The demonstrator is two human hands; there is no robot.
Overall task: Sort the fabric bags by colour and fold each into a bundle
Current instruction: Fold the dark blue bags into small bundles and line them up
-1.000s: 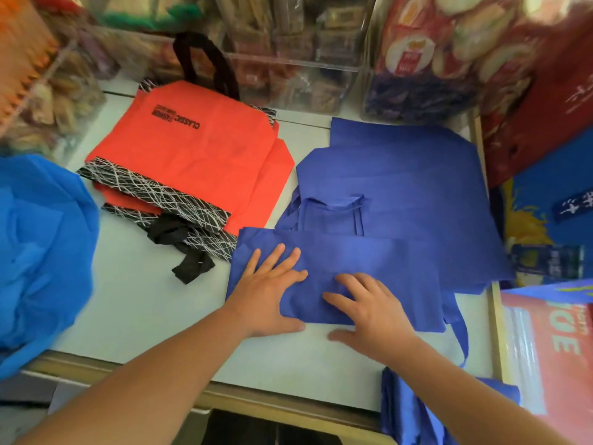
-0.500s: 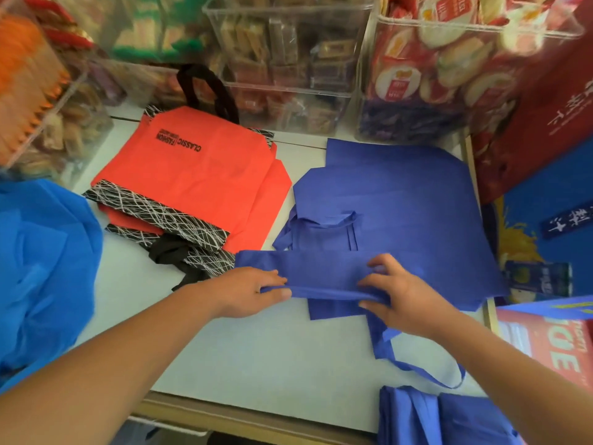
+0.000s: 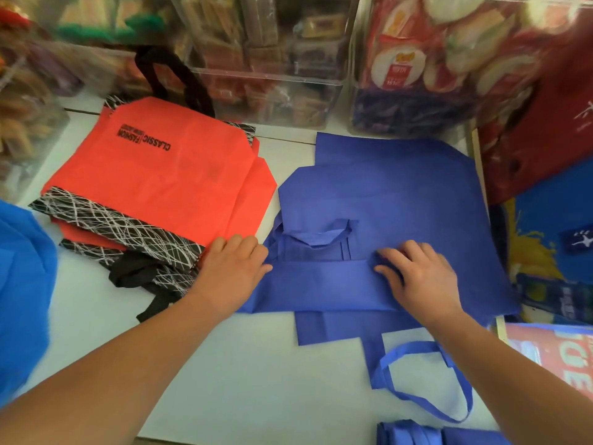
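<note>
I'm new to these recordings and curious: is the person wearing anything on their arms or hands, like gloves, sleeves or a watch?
Nothing shows. Both forearms are bare with no sleeve in view, and the left hand and right hand carry no gloves, rings, watch or bracelet.

One head-worn, wide-angle view. It looks forward and steeply down onto a pale table [image 3: 224, 380] from close in. Both forearms enter from the bottom corners; the left hand [image 3: 231, 268] and right hand [image 3: 420, 281] sit just below frame centre. The blue bags [image 3: 401, 200] fill centre right and the orange bags [image 3: 179, 175] the upper left. Clear bins [image 3: 272, 91] at the table's far side line the top of the frame. The near table edge crosses the bottom left. Straight lines bow toward the frame edges.
</note>
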